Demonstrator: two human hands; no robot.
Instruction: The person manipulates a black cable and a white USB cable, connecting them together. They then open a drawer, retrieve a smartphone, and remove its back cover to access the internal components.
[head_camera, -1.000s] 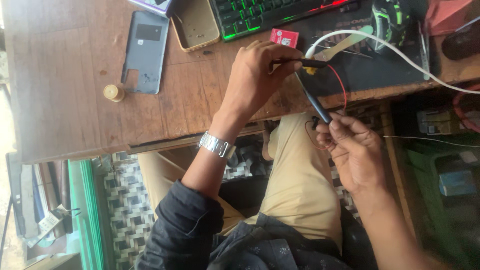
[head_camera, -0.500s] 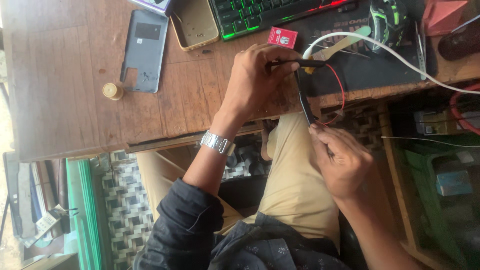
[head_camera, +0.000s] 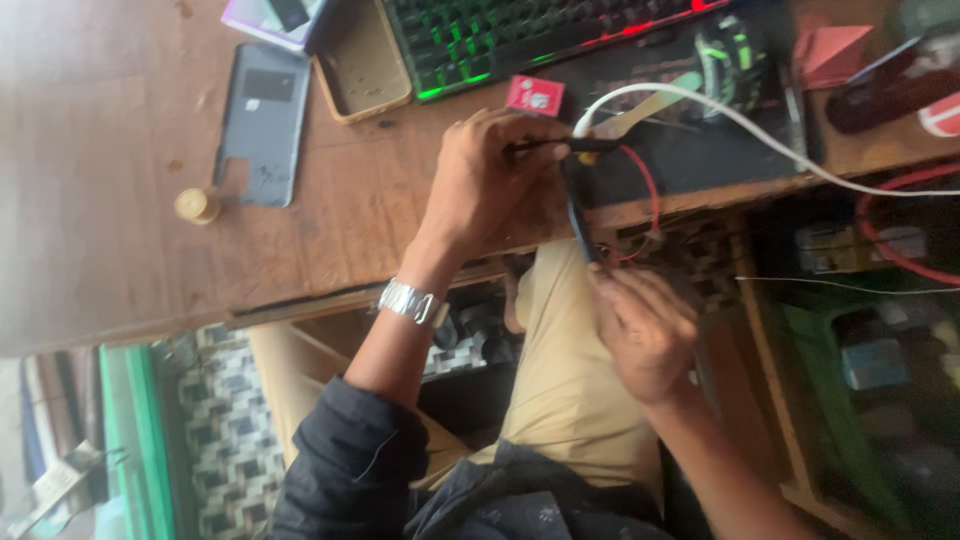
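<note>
Thin black probe (head_camera: 560, 146) is lying across the desk edge, pinched at its rear end by the left hand (head_camera: 485, 180), fingers curled shut around it. A second dark probe (head_camera: 580, 222) is hanging down from there into the right hand (head_camera: 640, 330), fingers closing on its lower end. Red wire (head_camera: 650, 190) is looping just beside both. Beyond the left hand: small red box (head_camera: 534, 95), keyboard (head_camera: 520, 35), phone back cover (head_camera: 260, 125).

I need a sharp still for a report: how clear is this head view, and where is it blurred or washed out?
Head view: soft throughout with motion blur; the right hand and the dark probe it holds are smeared, the left hand a little clearer. Daylight washes out the wooden desk at far left. The keyboard backlight glows green and red.
</note>
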